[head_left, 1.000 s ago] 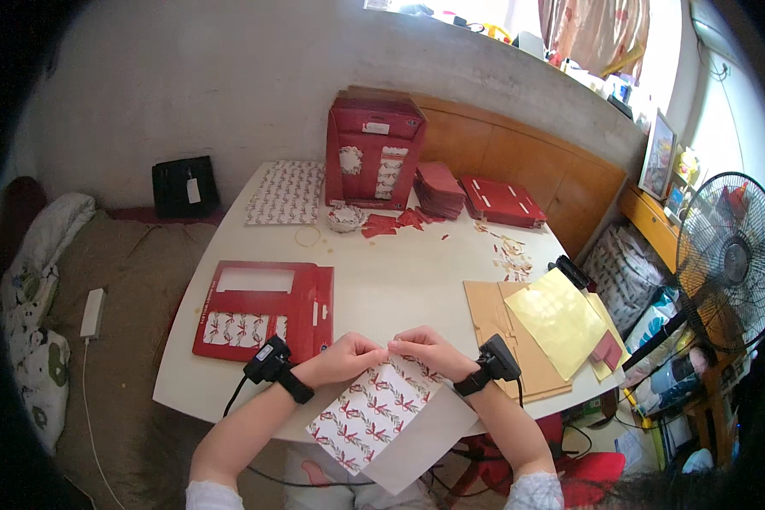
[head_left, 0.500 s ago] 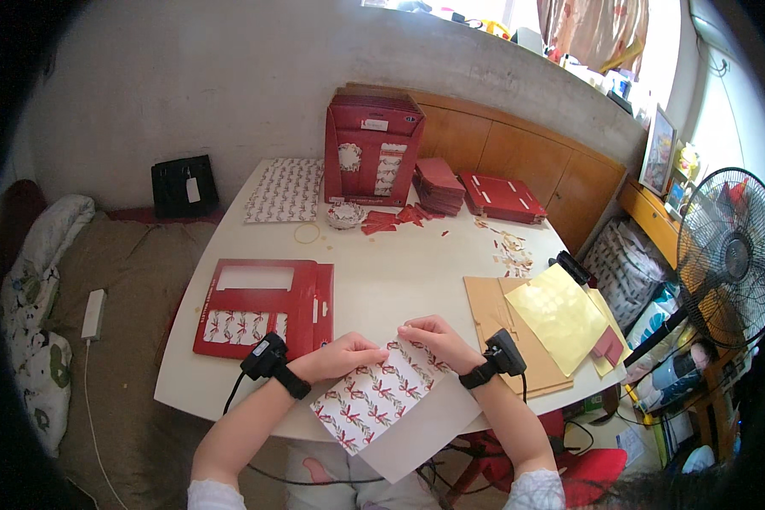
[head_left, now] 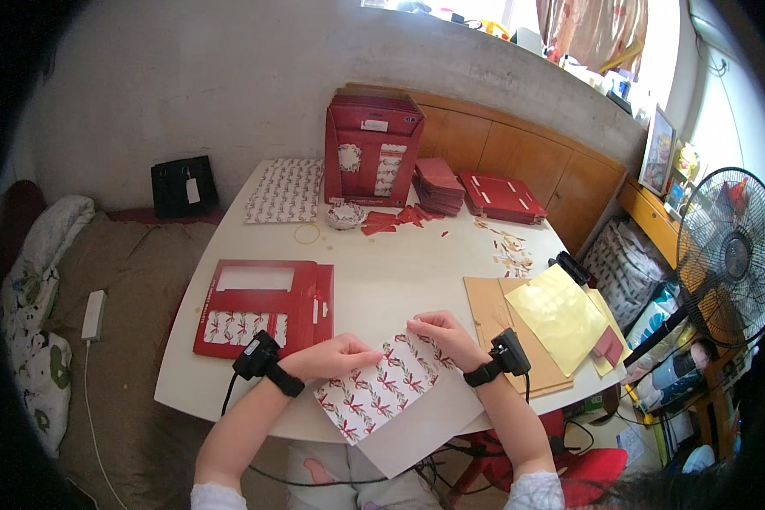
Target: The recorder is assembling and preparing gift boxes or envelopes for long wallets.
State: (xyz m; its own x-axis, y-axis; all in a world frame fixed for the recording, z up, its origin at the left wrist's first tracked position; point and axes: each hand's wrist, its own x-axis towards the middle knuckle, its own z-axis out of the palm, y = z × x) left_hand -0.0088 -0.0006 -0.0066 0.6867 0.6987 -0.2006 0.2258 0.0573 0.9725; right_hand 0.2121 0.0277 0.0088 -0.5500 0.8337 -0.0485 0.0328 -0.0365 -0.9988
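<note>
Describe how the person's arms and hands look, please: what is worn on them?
Both forearms are bare. Each wrist carries a black strap with a small black boxy device: one by the left hand, one by the right hand. A thin dark cable hangs from each device toward the table's near edge. White sleeve ends show at the bottom of the picture. I see no gloves; rings are too small to tell.
</note>
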